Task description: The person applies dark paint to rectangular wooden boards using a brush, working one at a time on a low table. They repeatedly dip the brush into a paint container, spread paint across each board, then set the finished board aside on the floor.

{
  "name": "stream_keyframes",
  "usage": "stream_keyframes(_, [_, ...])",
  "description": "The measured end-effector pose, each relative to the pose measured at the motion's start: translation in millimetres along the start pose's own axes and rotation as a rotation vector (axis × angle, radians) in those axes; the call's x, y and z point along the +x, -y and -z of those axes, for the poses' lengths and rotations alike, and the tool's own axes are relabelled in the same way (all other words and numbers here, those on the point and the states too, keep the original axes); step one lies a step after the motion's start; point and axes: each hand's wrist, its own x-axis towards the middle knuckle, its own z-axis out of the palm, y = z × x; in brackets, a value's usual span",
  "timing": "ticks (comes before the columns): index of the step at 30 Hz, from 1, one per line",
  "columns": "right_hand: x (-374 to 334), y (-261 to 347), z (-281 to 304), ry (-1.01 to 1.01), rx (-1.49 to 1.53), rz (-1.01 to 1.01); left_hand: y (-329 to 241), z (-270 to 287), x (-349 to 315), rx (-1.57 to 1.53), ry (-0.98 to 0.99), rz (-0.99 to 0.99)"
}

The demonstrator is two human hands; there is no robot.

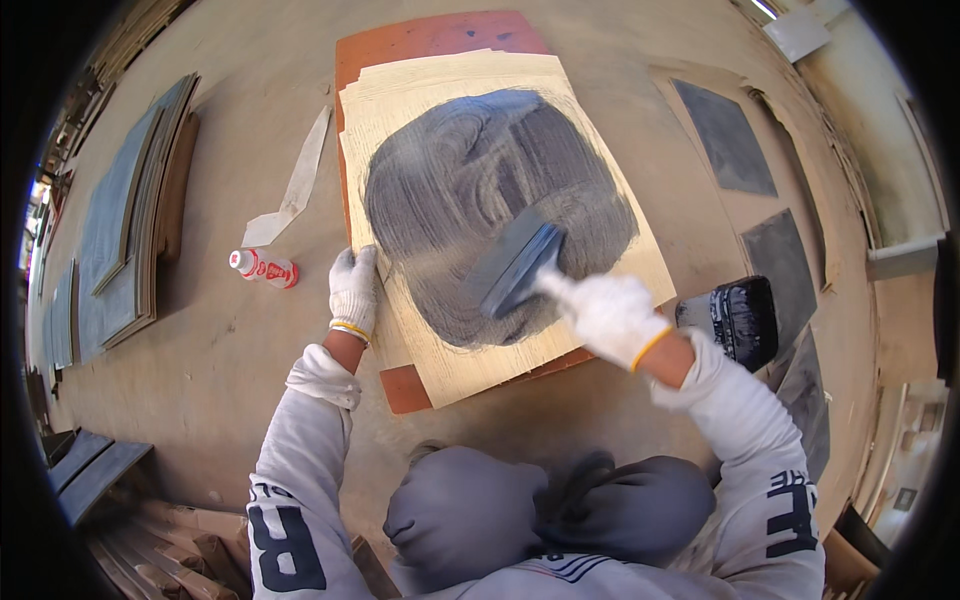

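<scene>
White sleeves (310, 450) extend from below the sheet (385, 115), which lies on an orange board (440, 42). Right fingers wrap the handle of the spreader (518, 272), its blade at the sheet's lower middle; the left hand (353, 290) has fingers together at the sheet's left edge, whether pinching I cannot tell. Spreading black coating (415, 205) seems underway; next calls for strokes toward the sheet's pale margins, I judge.

Pale yellow rectangular sheets (450, 372): wood-like grain, matt. Dark grey rounded smear (500, 180): streaky, faint sheen. Wide flat blue-black tool (522, 270): smooth. White knitted cloth gloves (612, 318): matt. Red-and-white cylindrical bottle (265, 269): smooth plastic. Boxy black tub (744, 322): glossy, wet-looking.
</scene>
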Motion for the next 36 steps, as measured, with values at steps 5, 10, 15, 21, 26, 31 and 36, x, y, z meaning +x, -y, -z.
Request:
stream_keyframes(5, [-99, 10, -6, -0.036, -0.164, -0.026, 2, 11, 5, 0.097, -0.019, -0.03])
stream_keyframes(10, [-96, -49, 0, -0.055, -0.107, -0.283, -3, 1, 2, 0.064, -0.022, -0.032])
stream_keyframes(15, [-105, 12, -21, -0.066, -0.011, -0.093, 1, 8, 2, 0.114, -0.01, -0.062])
stream_keyframes(21, [-100, -54, 5, 0.139, 0.125, -0.521, -8, -7, -3, 0.097, -0.016, -0.048])
stream_keyframes(26, [-17, -26, -8, 0.024, 0.648, -0.525, 3, 51, 28, 0.503, 0.009, -0.143])
stream_keyframes(31, [-31, 19, -29, -0.117, 1.475, -0.565, -153, -70, -97, 1.352, 0.211, -0.464])
stream_keyframes(36, [-31, 37, -76, -0.4, 2.154, -0.483, -167, -161, -174, 1.041, 0.926, -0.13])
